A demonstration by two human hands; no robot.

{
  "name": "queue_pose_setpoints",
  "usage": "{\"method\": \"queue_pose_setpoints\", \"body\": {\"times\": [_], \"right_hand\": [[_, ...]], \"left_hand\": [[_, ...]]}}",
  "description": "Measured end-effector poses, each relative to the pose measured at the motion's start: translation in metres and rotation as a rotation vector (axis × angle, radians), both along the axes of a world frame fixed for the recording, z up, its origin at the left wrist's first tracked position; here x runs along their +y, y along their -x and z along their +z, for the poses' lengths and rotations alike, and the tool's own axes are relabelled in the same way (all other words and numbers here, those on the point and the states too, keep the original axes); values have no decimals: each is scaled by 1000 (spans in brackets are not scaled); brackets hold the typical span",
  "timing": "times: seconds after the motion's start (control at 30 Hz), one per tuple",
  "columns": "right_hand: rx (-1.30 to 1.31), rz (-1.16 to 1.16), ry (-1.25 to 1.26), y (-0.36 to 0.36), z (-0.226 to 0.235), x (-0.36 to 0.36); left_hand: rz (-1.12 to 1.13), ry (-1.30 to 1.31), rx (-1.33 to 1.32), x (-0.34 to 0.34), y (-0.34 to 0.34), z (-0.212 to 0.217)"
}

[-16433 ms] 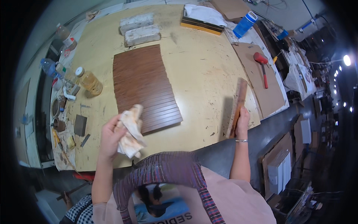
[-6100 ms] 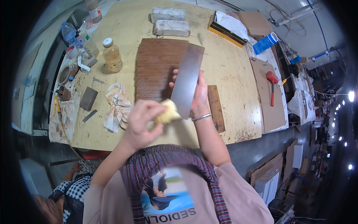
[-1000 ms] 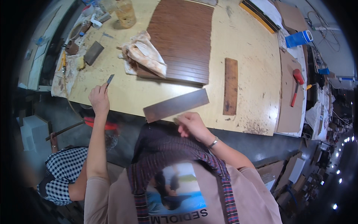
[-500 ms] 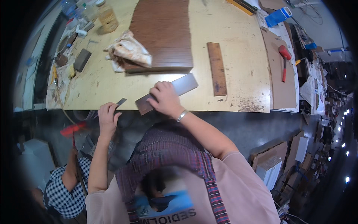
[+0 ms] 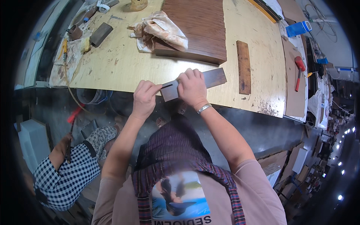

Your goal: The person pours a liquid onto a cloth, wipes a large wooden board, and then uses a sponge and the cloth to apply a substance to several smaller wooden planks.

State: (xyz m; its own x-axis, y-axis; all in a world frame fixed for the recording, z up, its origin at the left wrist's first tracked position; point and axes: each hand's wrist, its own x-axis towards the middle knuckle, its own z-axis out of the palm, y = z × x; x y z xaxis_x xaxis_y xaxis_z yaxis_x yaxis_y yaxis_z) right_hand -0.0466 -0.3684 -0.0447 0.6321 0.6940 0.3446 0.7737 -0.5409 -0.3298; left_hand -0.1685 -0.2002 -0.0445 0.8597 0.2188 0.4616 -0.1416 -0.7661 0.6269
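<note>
A flat grey-brown rectangular plate (image 5: 215, 77) lies slanted near the table's front edge. Over its middle my right hand (image 5: 192, 88) is closed, fingers curled across the top and pressing it down. In a pinch, my left hand (image 5: 145, 98) grips a small thin dark strip (image 5: 167, 86), whose far end lies over the plate's left end. Just beyond stands a brown wood-grain block (image 5: 198, 45) with a grooved top. A stained white rag (image 5: 161, 30) is bunched on its left part. To the right lies a narrow worn brown wooden strip (image 5: 243, 67).
The pale wooden table (image 5: 112, 71) carries a dark rectangular block (image 5: 101, 34) at left. A red mallet (image 5: 299, 64) rests on cardboard at right, near a blue container (image 5: 298, 29). Below left, a person in a checked shirt (image 5: 69, 176) holds a red-headed long-handled tool.
My left hand has come in toward the plate, bringing the dark strip from beside it to over its left end. The whole view has shifted, and the right hand still holds the plate.
</note>
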Motion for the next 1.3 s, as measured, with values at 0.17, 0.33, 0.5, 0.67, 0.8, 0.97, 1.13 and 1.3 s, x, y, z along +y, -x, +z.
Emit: {"method": "queue_pose_setpoints", "body": {"times": [0.17, 0.33, 0.5, 0.67, 0.8, 0.97, 1.13, 1.3], "right_hand": [[-4, -1, 11, 0, 2, 0], [-15, 16, 25, 0, 2, 0], [4, 20, 33, -2, 0, -1], [-7, 21, 26, -1, 2, 1], [116, 53, 57, -9, 8, -3], [58, 140, 132, -26, 9, -7], [17, 125, 153, -25, 4, -5], [11, 115, 209, -28, 5, -5]], "left_hand": [[-32, 2, 36, -3, 18, 3], [-155, 15, -80, -2, 16, 7], [-105, -4, 1, -2, 13, 6], [-256, 84, -72, -6, 23, 6], [-49, 128, 91, 4, 8, 2], [-125, 84, 3, 15, -7, -7], [-63, 39, 43, 7, 5, -10], [-183, 35, 43, 7, -6, -4]]}}
